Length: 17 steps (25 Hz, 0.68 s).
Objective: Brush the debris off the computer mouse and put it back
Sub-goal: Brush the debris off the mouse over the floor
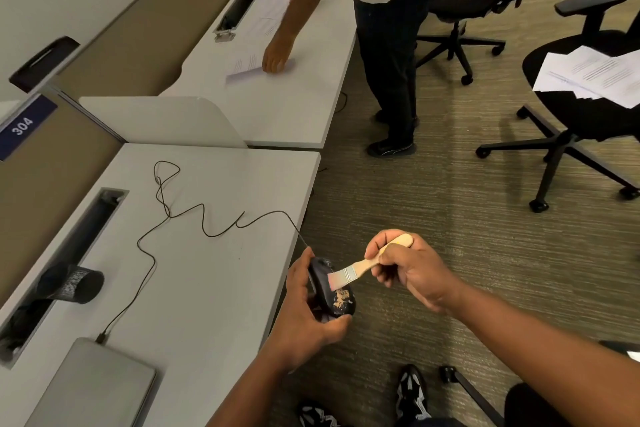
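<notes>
Lower centre of frame, just off the white desk (pixel 214 288) edge: left hand (pixel 304 319) grips the black corded computer mouse (pixel 330 291) w/ tan debris (pixel 341 300) (rear end). Right hand (pixel 405 270) clasps a wooden-handled flat brush (pixel 360 269), bristles touching the mouse.

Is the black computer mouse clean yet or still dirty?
Still dirty: tan debris clings to the black computer mouse, beside the wooden brush.
</notes>
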Each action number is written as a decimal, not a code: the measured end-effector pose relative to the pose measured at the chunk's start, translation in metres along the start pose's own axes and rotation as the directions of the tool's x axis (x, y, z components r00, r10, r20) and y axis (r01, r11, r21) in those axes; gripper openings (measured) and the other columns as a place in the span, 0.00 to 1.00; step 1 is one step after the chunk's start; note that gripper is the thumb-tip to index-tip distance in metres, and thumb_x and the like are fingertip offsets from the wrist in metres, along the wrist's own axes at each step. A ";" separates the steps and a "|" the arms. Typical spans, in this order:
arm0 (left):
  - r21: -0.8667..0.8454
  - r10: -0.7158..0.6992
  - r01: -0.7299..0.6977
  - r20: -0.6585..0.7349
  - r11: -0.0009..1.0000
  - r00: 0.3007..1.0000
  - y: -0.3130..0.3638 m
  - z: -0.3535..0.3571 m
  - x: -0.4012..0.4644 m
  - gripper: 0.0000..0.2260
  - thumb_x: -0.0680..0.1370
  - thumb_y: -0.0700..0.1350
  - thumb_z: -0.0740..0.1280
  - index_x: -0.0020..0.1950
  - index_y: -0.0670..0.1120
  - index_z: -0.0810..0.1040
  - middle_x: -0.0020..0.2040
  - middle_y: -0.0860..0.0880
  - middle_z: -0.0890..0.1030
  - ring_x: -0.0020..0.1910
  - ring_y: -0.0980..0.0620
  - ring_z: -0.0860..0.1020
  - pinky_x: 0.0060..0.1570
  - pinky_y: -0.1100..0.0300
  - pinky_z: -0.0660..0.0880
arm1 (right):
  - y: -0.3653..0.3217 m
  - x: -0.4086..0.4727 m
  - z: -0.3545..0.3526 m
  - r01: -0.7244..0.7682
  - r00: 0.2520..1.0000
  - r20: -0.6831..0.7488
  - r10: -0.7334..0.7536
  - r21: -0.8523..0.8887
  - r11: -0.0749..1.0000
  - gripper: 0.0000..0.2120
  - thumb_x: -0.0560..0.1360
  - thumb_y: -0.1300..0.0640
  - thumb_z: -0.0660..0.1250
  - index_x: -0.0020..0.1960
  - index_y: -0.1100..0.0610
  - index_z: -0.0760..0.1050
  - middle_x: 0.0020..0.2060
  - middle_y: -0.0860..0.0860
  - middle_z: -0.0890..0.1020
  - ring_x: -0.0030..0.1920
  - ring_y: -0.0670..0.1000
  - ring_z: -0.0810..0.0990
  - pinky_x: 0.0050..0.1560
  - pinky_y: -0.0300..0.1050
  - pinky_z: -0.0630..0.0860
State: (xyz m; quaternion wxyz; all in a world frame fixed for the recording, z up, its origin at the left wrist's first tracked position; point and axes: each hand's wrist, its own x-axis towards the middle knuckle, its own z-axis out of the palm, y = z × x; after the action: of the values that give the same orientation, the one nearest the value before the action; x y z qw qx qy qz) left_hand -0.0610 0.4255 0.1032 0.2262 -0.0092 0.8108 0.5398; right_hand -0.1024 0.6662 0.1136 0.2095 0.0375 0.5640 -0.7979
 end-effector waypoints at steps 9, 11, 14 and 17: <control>0.035 -0.024 0.025 -0.030 0.999 0.999 -0.004 -0.003 -0.003 0.60 0.63 0.53 0.88 0.84 0.69 0.52 0.83 0.55 0.62 0.72 0.49 0.78 0.67 0.48 0.81 | 0.008 0.000 -0.012 -0.021 0.999 -0.045 0.020 -0.024 0.999 0.11 0.67 0.61 0.62 0.38 0.55 0.84 0.30 0.56 0.80 0.31 0.50 0.76 0.31 0.43 0.71; 0.029 -0.019 0.020 -0.035 0.999 0.999 -0.005 -0.003 -0.003 0.61 0.60 0.59 0.89 0.83 0.71 0.53 0.83 0.56 0.62 0.72 0.49 0.77 0.66 0.50 0.81 | 0.010 0.000 -0.016 -0.024 0.999 -0.048 0.022 -0.037 0.999 0.11 0.67 0.61 0.63 0.38 0.54 0.84 0.30 0.56 0.81 0.31 0.49 0.76 0.30 0.41 0.71; 0.029 -0.010 0.011 -0.052 1.000 0.999 -0.007 -0.003 -0.004 0.61 0.59 0.62 0.88 0.82 0.72 0.54 0.82 0.57 0.64 0.69 0.52 0.79 0.60 0.56 0.83 | 0.011 -0.002 -0.021 -0.045 0.999 -0.031 0.043 -0.078 0.996 0.10 0.68 0.61 0.63 0.39 0.54 0.84 0.31 0.56 0.81 0.30 0.48 0.77 0.30 0.39 0.72; 0.027 0.001 0.001 -0.062 1.000 0.998 -0.006 -0.003 -0.003 0.60 0.59 0.63 0.88 0.81 0.73 0.55 0.79 0.63 0.66 0.67 0.54 0.80 0.58 0.61 0.82 | 0.011 -0.004 -0.024 -0.084 0.996 -0.010 0.084 -0.235 0.968 0.11 0.71 0.61 0.63 0.41 0.53 0.84 0.32 0.53 0.83 0.32 0.46 0.78 0.32 0.38 0.72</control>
State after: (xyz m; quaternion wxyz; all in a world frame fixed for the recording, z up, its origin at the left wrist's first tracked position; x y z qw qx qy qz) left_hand -0.0576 0.4192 0.1004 0.2011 -0.0230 0.8247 0.5281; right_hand -0.0987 0.6869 0.0966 0.2461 0.0362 0.6525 -0.7158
